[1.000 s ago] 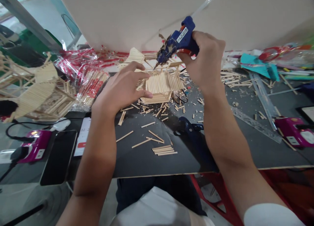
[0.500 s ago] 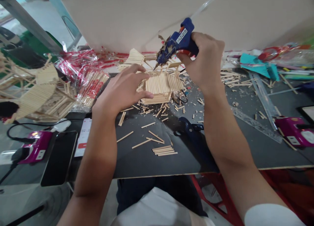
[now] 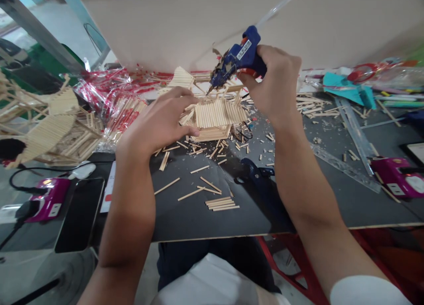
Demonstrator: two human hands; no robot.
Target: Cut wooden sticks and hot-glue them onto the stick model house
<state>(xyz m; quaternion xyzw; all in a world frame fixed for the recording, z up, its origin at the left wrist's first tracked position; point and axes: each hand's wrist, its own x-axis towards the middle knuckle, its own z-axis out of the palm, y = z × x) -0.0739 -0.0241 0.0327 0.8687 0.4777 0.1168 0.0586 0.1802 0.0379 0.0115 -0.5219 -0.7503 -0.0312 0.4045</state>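
A small model house [image 3: 215,114] made of thin wooden sticks, with a slatted roof, sits on the dark tabletop. My left hand [image 3: 159,119] is at its left end, thumb by the front lower edge and fingers at the back, steadying it; the fingertips are partly hidden. Above the house, my right hand [image 3: 280,81] grips a blue hot glue gun [image 3: 236,59] by its handle. A clear glue stick [image 3: 281,5] runs out of the gun's rear. Its nozzle points down to the left, just over the back of the roof, and dried glue clings to its front.
Loose and cut sticks [image 3: 221,203] lie in front of the house. Dark-handled pliers [image 3: 260,177] rest near my right forearm. Larger stick models [image 3: 49,128] and plastic-wrapped stick packs [image 3: 122,115] stand left. Clear rulers [image 3: 346,165] and a purple power adapter [image 3: 395,177] lie right.
My left hand has slid a little to the left along the house, its thumb drawn back from the front. The glue gun has shifted very slightly left and down.
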